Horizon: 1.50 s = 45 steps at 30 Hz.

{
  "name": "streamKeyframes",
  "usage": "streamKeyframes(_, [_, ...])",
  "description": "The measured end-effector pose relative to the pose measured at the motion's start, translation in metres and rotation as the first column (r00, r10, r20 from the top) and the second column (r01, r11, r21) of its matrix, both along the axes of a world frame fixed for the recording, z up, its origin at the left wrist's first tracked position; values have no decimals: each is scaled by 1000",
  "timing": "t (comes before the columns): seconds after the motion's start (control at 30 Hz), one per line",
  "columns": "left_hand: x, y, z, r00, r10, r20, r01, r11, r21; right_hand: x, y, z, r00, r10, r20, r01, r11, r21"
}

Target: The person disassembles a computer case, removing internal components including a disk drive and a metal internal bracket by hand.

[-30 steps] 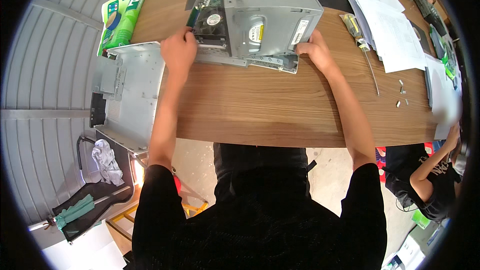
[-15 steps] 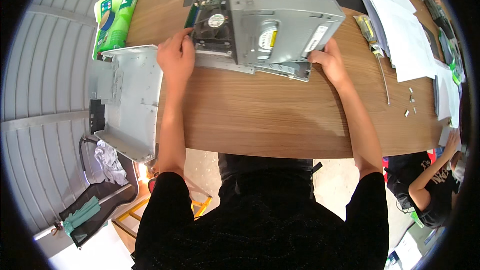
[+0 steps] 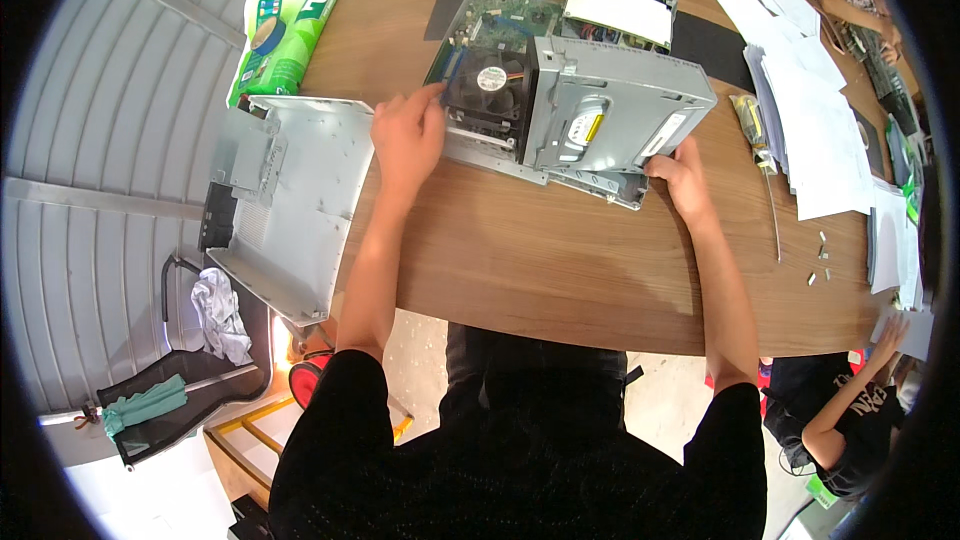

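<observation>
An opened desktop computer case (image 3: 595, 182) lies on the wooden table in front of me, its green circuit board (image 3: 512, 28) and black fan (image 3: 488, 100) exposed. Over its right part sits a grey metal drive cage (image 3: 625, 90), tilted, with an oval cutout and a white label. My left hand (image 3: 408, 135) is closed on the case's left edge beside the fan, its fingertips partly hidden. At the lower right corner of the cage, my right hand (image 3: 685, 180) grips with the thumb in front; its other fingers are hidden behind the metal.
The detached metal cover (image 3: 310, 195) rests at the table's left edge. Behind it are a green package (image 3: 285, 45) and a roll of tape (image 3: 268, 35). On the right lie a screwdriver (image 3: 772, 215), paper stacks (image 3: 815, 130) and small white pieces (image 3: 812, 279). Other people are at the right.
The whole view has shifted, so the table and computer sit lower and further right in the picture. Both hands keep their holds, and the cage remains tilted over the case.
</observation>
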<state>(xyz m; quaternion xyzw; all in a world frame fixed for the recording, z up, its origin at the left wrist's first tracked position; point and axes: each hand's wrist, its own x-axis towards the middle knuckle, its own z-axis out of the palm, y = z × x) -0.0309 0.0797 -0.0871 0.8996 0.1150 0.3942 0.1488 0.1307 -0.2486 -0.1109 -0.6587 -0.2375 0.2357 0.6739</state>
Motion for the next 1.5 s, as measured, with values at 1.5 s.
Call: streamKeyframes(1.5, [-1, -1, -1, 998, -25, 65, 26, 1000, -5, -2, 1, 5, 999, 16, 45, -16, 1000, 11])
